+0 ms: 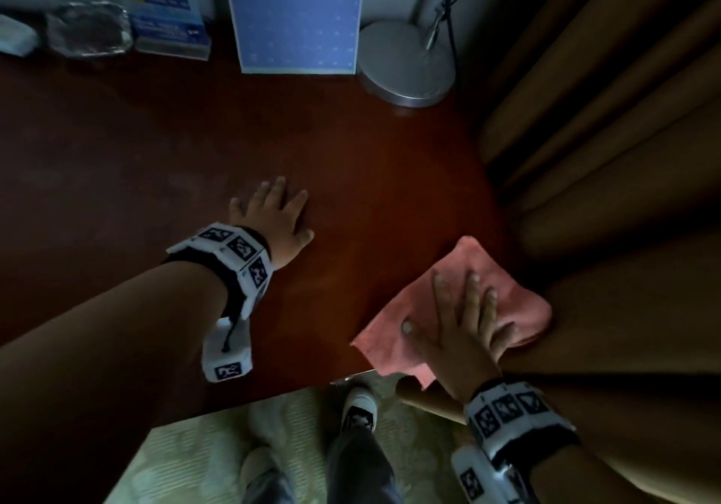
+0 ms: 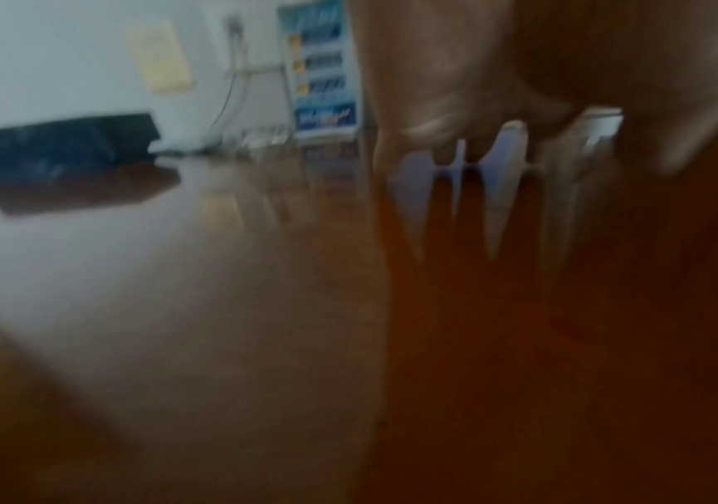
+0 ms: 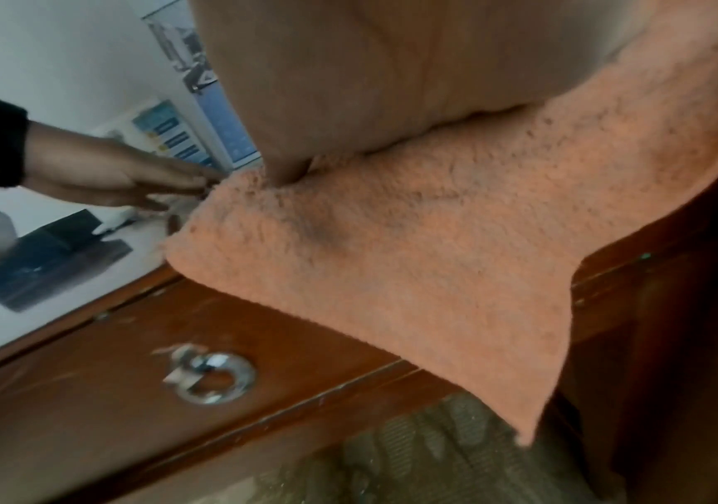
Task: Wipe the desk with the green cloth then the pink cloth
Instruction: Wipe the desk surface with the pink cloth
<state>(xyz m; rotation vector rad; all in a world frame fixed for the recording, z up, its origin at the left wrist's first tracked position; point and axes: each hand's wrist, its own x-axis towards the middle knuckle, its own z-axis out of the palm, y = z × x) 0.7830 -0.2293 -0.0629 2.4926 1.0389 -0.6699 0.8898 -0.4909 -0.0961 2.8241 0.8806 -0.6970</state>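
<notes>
At the far left of the desk [image 1: 156,144], against the wall, sit a foil-wrapped bundle [image 1: 87,31] and a leaflet stand [image 1: 167,8]. They are well clear of you now, but a long sweep that way could knock them over.

Your left hand [image 1: 273,215] lies flat on the bare wood, fingers straight and spread, holding nothing. The left wrist view is badly blurred, which I take to mean the hand is moving or sliding. If you lean your weight on it, it could skid on the glossy top.

Behind it stand a blue board [image 1: 298,16] and a round lamp base [image 1: 407,63]. The board looks merely propped, so a push with the cloth could tip it.

Your right hand [image 1: 464,328] presses the cloth [image 1: 448,297], the pink one, flat at the near right corner of the desk, fingers straight and fanned on top, not curled round it. I judge this to be the second wipe; the green cloth is not in view.

The main risk is here. In the right wrist view a corner of the cloth hangs over the desk's front edge, above the drawer ring [image 3: 210,375]. With only flat pressure holding it, a stroke toward you or to the right could drag it off onto the floor. It also lies against the curtain [image 1: 604,152], whose folds could snag it or bunch it under your palm.
</notes>
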